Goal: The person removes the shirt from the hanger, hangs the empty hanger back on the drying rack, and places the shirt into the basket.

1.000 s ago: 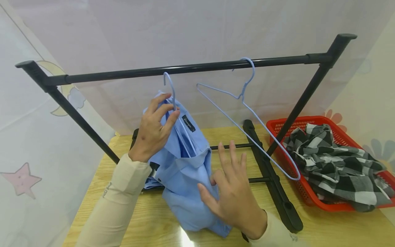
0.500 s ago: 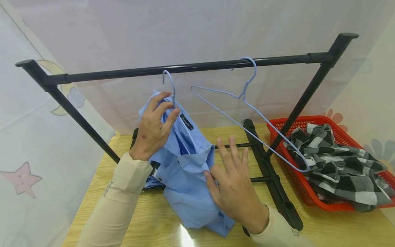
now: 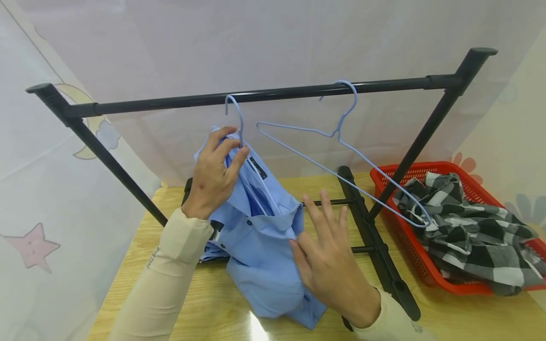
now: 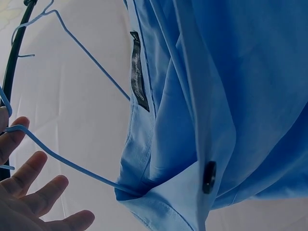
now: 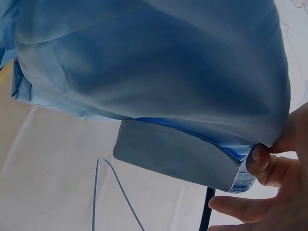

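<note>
A light blue shirt hangs partly over a light blue wire hanger. My left hand pinches this hanger just below its hook, which is close in front of the black rail. In the left wrist view, the hanger's wire runs into the shirt's neck opening beside a black label. My right hand pinches the shirt's right edge between thumb and index finger, its other fingers extended. The right wrist view shows that hand at a fabric corner. The hanger's lower right part is hidden inside the shirt.
A second, bare hanger hangs from the black rail of a rack. Its black foot stands on the wooden table. At right, a red basket holds a black-and-white checked garment.
My right hand has moved right and taken hold of the shirt's edge, drawing the neck opening rightward. The bare hanger has swung, its right end rising. My left hand stays nearly in place.
</note>
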Demonstrator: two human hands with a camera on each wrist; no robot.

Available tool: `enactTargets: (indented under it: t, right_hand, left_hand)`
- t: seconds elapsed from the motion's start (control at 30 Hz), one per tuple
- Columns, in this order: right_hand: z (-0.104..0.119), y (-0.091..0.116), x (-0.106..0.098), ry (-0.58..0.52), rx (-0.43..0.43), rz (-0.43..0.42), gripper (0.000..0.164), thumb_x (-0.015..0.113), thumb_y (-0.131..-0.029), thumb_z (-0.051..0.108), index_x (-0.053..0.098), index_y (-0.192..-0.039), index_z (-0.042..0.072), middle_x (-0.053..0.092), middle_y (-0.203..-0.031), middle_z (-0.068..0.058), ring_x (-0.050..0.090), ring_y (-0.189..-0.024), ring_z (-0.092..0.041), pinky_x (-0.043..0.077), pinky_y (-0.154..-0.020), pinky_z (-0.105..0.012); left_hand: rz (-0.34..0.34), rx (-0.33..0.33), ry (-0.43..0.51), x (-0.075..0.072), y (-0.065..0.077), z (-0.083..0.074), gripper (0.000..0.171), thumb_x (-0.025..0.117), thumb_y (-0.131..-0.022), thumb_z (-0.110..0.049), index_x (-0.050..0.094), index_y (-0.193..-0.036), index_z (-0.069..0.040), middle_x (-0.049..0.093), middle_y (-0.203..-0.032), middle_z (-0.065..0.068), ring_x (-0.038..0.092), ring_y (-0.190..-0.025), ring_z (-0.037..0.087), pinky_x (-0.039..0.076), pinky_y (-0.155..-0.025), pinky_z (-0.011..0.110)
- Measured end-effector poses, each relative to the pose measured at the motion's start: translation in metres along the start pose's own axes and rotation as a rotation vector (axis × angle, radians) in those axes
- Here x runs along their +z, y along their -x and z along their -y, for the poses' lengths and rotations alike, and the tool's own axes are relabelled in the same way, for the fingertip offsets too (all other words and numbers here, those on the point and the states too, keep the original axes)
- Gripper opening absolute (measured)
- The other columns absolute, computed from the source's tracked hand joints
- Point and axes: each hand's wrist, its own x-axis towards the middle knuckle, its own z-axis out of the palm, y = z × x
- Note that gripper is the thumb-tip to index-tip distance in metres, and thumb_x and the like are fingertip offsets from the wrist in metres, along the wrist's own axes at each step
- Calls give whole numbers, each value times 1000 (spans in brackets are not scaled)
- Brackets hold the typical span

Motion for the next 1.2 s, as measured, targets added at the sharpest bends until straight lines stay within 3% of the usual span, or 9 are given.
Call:
enactTargets:
  t: [0.63, 1.2]
  right_hand:
    - [-4, 11, -5, -25, -4, -16, 46, 37, -109, 30, 50, -73, 6, 44, -146, -29, 24, -144, -50, 14, -98, -84]
    - [-9, 29, -14, -38, 29, 59, 45, 36, -109, 33, 51, -77, 6, 43, -146, -30, 24, -143, -52, 13, -101, -81]
  left_hand:
    - [-4, -29, -27, -2, -1, -1, 21, 63, -100, -17, 69, -103, 2, 55, -135, 17, 54, -124, 35, 44, -99, 52]
    - [-37, -15, -14, -5, -1, 1, 20, 62, -100, -16, 67, -98, 4, 56, -132, 20, 57, -116, 37, 46, -95, 51]
